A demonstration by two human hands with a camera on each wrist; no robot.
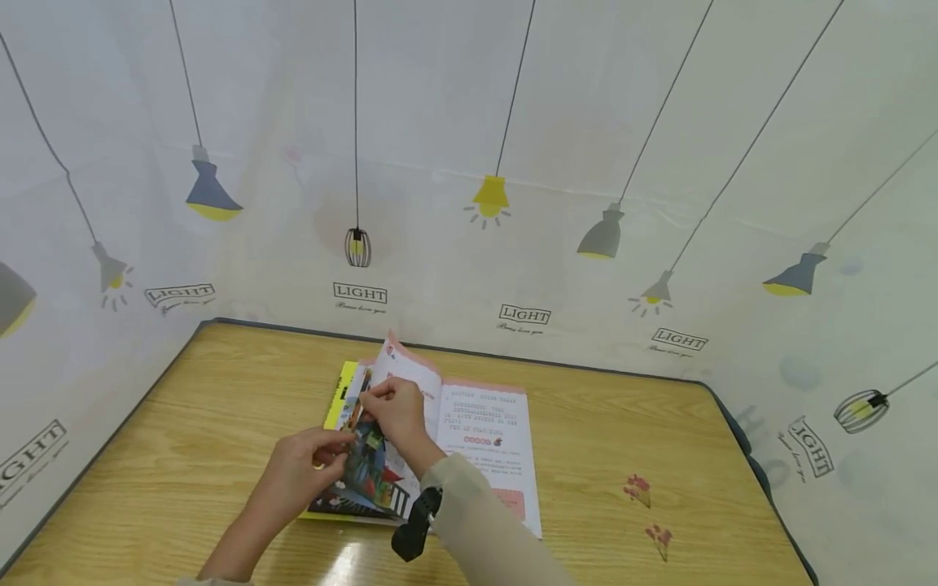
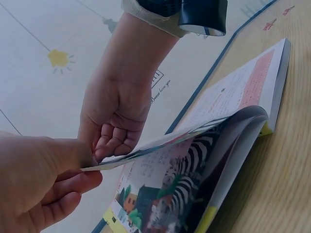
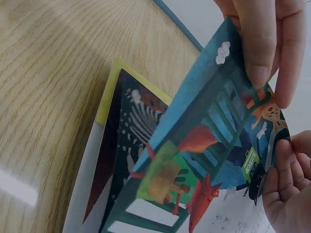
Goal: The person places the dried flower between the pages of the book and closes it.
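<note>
An illustrated book [image 1: 487,456] lies spread on the wooden table, with one leaf [image 3: 194,145] raised and curving up from its left side. My left hand [image 1: 296,472] pinches the outer edge of that leaf between thumb and fingers, as the left wrist view shows. Farther along the same edge, my right hand [image 1: 399,419] grips the leaf with curled fingers. The lifted side carries a colourful picture, and a zebra picture [image 2: 184,170] shows on the page beneath. Printed text and a pink box fill the right-hand page.
Two small pink flower sprigs [image 1: 637,488] appear on the table [image 1: 601,439], right of the book. A pale sheet [image 1: 440,98] printed with hanging lamps stands behind the table and at both sides. A dark device [image 1: 418,525] is strapped to the right wrist.
</note>
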